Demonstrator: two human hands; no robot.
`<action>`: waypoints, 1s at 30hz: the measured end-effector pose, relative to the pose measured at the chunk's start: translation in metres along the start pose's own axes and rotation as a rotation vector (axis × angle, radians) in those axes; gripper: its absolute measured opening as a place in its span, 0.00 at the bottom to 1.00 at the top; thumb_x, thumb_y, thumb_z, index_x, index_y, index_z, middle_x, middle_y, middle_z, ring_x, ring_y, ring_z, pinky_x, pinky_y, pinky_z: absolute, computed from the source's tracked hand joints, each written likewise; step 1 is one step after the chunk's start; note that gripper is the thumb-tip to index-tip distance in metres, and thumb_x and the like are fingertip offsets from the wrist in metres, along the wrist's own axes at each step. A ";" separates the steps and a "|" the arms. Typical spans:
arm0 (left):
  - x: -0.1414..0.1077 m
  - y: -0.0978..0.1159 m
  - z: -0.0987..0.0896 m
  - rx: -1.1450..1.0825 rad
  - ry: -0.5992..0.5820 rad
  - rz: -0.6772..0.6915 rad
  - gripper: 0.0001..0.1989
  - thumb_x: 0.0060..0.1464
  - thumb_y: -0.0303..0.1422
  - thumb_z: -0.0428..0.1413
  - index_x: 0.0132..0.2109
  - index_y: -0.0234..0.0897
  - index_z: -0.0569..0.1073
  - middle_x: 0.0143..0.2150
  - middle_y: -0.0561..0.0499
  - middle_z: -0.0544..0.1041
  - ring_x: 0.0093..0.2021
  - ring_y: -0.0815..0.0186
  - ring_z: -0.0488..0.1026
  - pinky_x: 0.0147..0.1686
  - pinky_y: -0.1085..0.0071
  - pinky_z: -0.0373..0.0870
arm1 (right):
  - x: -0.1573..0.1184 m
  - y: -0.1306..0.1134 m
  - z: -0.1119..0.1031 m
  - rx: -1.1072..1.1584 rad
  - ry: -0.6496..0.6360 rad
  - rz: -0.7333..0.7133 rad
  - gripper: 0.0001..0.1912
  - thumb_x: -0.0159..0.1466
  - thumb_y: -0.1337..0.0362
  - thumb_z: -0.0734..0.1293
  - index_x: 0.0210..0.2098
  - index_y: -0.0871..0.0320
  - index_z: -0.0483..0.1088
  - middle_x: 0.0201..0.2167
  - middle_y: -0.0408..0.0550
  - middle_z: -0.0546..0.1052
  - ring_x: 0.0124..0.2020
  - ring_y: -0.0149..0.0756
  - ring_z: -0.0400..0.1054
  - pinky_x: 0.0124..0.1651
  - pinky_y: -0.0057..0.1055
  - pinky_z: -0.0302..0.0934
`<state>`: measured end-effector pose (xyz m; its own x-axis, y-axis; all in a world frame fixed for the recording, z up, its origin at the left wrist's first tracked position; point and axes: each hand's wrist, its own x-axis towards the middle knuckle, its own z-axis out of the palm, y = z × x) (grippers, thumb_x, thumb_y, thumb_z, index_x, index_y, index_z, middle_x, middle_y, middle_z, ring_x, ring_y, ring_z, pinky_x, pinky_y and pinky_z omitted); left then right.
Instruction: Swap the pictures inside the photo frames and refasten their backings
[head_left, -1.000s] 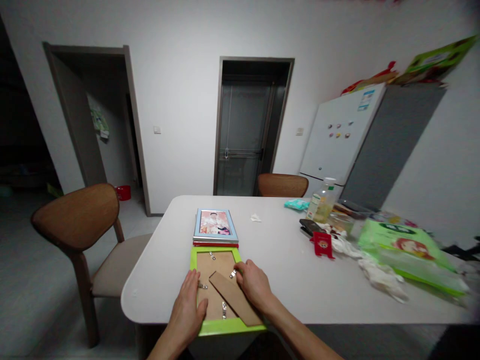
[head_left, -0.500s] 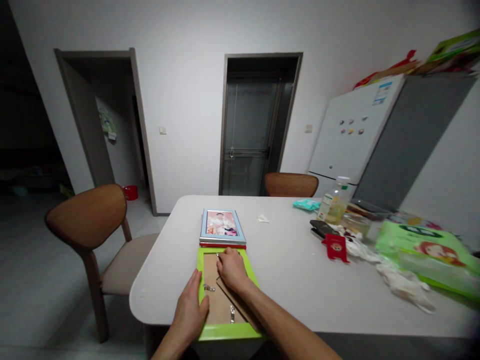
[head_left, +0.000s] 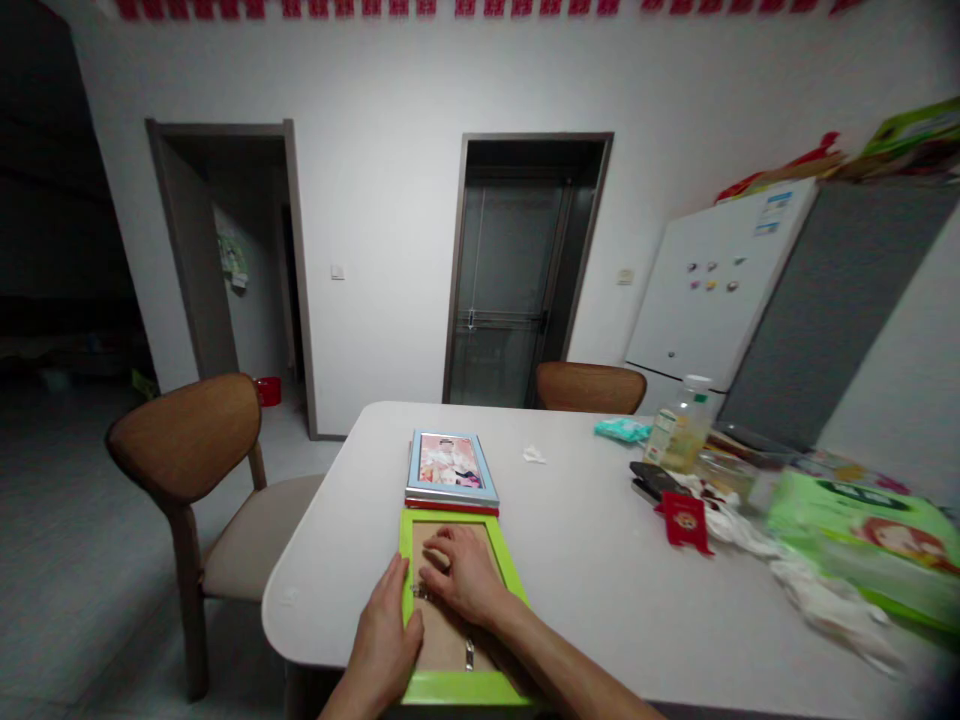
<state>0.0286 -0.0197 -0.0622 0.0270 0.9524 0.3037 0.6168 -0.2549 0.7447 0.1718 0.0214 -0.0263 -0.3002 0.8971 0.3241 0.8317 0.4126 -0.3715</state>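
Bottle (head_left: 681, 435) holds seemingly yellowish liquid; green frame (head_left: 459, 688) lies brown back up, left hand (head_left: 386, 632) at its edge, grip wide, right hand (head_left: 466, 577) over it, grip unclear

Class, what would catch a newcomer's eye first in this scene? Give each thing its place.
The bright green frame at the table's near edge stands out, with the left hand on its side and the right hand over its brown back. Just beyond lies a pale blue frame holding a pink-toned photo.
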 end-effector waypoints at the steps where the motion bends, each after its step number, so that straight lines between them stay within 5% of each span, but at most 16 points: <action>1: 0.000 -0.001 0.001 0.007 0.005 0.005 0.27 0.41 0.26 0.48 0.53 0.26 0.61 0.55 0.40 0.63 0.55 0.61 0.59 0.55 0.66 0.53 | -0.004 -0.001 -0.001 0.034 -0.018 -0.030 0.14 0.52 0.55 0.63 0.36 0.53 0.70 0.41 0.47 0.67 0.43 0.38 0.57 0.44 0.31 0.47; 12: 0.001 -0.002 0.001 0.067 -0.015 0.046 0.27 0.42 0.25 0.47 0.53 0.22 0.61 0.55 0.37 0.62 0.56 0.60 0.58 0.56 0.65 0.53 | -0.006 -0.013 -0.001 0.081 -0.023 0.023 0.09 0.55 0.61 0.62 0.32 0.55 0.71 0.37 0.48 0.69 0.43 0.39 0.58 0.44 0.32 0.49; 22: -0.001 0.002 -0.001 0.068 -0.018 0.019 0.27 0.42 0.26 0.47 0.53 0.22 0.61 0.56 0.37 0.61 0.56 0.59 0.58 0.56 0.63 0.52 | -0.056 0.012 -0.054 0.183 -0.314 -0.204 0.15 0.50 0.69 0.62 0.36 0.52 0.72 0.48 0.47 0.64 0.49 0.38 0.55 0.52 0.33 0.46; 30: 0.000 0.000 0.001 0.056 -0.003 0.006 0.26 0.42 0.25 0.47 0.51 0.25 0.63 0.56 0.39 0.62 0.56 0.60 0.58 0.56 0.66 0.52 | -0.058 0.015 -0.041 0.158 -0.301 -0.196 0.10 0.53 0.61 0.63 0.33 0.48 0.74 0.47 0.46 0.64 0.48 0.40 0.55 0.51 0.37 0.46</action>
<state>0.0293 -0.0198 -0.0627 0.0331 0.9512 0.3067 0.6598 -0.2513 0.7082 0.2207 -0.0314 -0.0152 -0.5892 0.7956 0.1410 0.6701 0.5786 -0.4649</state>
